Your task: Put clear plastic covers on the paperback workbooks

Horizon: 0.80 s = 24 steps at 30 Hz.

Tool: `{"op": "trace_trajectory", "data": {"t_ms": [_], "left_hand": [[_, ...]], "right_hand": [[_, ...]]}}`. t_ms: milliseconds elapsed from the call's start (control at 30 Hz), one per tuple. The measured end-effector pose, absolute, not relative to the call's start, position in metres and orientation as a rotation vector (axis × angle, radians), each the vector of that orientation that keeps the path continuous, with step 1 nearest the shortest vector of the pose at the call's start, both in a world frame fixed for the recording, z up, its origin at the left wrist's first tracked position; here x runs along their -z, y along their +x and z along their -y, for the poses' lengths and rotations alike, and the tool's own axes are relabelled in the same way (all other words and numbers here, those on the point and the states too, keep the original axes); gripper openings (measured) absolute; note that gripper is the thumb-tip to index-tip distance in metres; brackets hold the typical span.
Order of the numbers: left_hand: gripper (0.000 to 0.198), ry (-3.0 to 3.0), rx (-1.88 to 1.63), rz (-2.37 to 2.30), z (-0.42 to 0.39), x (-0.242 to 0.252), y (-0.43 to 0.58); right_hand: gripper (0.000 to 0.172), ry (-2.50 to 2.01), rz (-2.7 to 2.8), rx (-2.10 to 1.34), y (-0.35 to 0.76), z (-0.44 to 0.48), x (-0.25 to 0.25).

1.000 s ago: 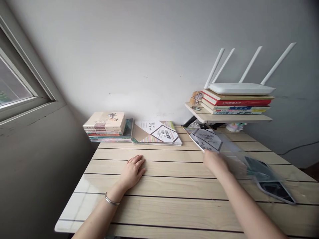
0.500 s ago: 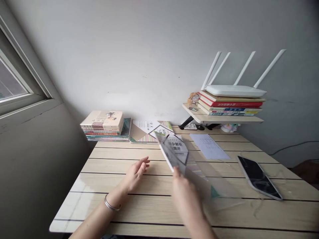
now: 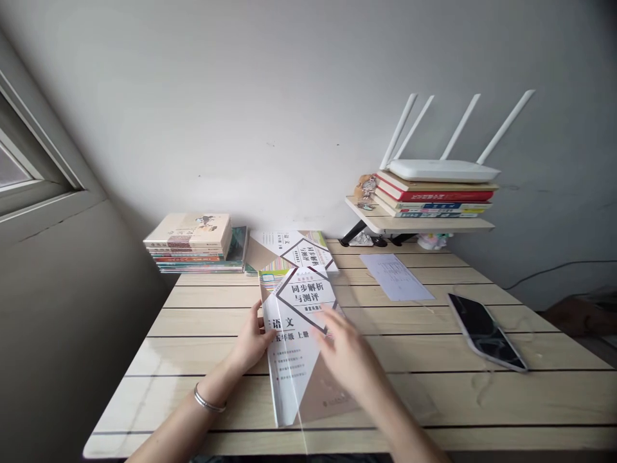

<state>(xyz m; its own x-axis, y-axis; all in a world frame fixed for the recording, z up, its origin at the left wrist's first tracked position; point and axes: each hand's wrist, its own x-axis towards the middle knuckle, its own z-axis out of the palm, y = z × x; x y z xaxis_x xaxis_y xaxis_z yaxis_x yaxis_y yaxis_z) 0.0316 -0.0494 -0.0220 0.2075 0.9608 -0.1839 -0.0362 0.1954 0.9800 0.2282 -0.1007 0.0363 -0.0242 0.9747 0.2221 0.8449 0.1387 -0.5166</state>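
Note:
A white and tan workbook (image 3: pixel 294 379) with a diamond-framed title stands front cover up before me, slightly turned, with clear plastic film over and beside it. My left hand (image 3: pixel 253 337), a silver bangle on its wrist, grips the workbook's left edge between thumb and fingers. Over the right part of the cover is my right hand (image 3: pixel 344 347), fingers apart and slightly blurred; whether it touches the cover is hard to tell. Behind, a similar workbook (image 3: pixel 270 247) lies flat near the wall, its near side overlapped by the front one.
At the back left is a stack of books (image 3: pixel 187 235). A sheet of paper (image 3: pixel 398 278) and a phone (image 3: pixel 486 331) lie to the right. A small raised shelf (image 3: pixel 424 224) bears books (image 3: pixel 438 195) and a white router (image 3: pixel 438 170).
The workbook has swung from the right to the middle, its cover now facing up. My left hand has taken hold of its left edge. My right hand has let go of it and opened.

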Motion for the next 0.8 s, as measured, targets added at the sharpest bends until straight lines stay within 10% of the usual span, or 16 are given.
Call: {"op": "trace_trajectory", "data": {"t_ms": [267, 533, 800], "left_hand": [[0.028, 2.026, -0.917, -1.773, 0.074, 0.013, 0.047], [0.037, 2.141, -0.298, -1.990, 0.072, -0.008, 0.072], [0.021, 1.596, -0.941, -1.674, 0.062, 0.011, 0.043]], "right_hand": [[0.056, -1.965, 1.410, -0.681, 0.354, -0.005, 0.014], [0.044, -1.560, 1.248, -0.895, 0.344, 0.000, 0.034], [0.054, -1.291, 0.988, -1.119, 0.340, 0.009, 0.025]]}}
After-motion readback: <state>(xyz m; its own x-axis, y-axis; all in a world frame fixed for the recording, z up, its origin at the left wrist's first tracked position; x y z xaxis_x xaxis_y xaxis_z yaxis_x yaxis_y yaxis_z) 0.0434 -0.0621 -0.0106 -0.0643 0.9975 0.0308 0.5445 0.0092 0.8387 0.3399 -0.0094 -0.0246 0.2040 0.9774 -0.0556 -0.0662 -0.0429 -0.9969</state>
